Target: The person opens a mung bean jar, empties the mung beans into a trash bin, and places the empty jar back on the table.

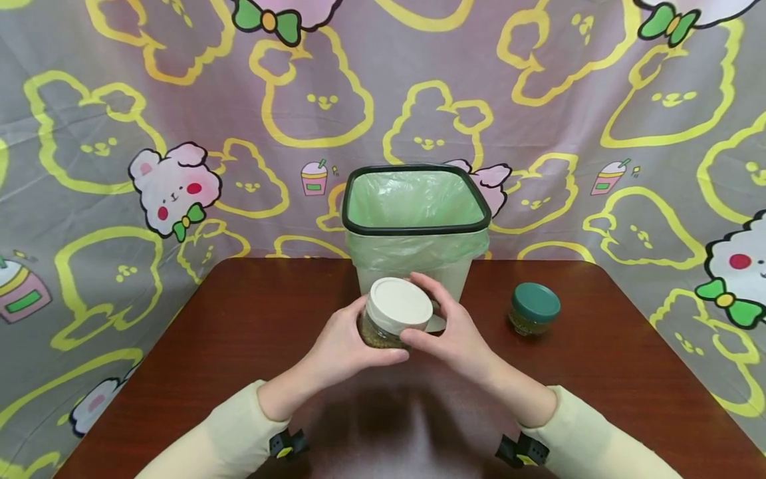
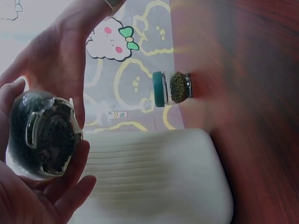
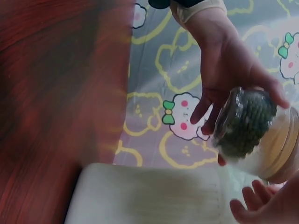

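Both hands are held together at the middle of the scene: a glass jar [image 1: 376,336] is clasped at its side by the left hand [image 1: 341,342], thumb along the front, while the cream lid [image 1: 399,303] is gripped at its rim by the thumb and fingers of the right hand [image 1: 461,336]. Small greenish grains are seen through the glass. By both hands the jar is carried above the table [image 1: 287,313], in front of the bin — tilted, with the underside exposed to the left wrist view. Whether the lid is seated tightly cannot be told.

At the middle of the table's far edge is set a pale bin [image 1: 461,273], its black rim [image 1: 419,231] left uncovered at the top and a green liner [image 1: 383,199] folded down outside. Near the far right corner, well apart from the hands, a second jar [image 1: 529,327] is stood upright, capped by a green lid [image 1: 536,301] and partly filled with similar grains. Pale sleeves [image 1: 224,426] are worn, with a black device [image 1: 287,444] at each cuff. Beyond the edges a patterned cloth [image 1: 203,113] is hung.
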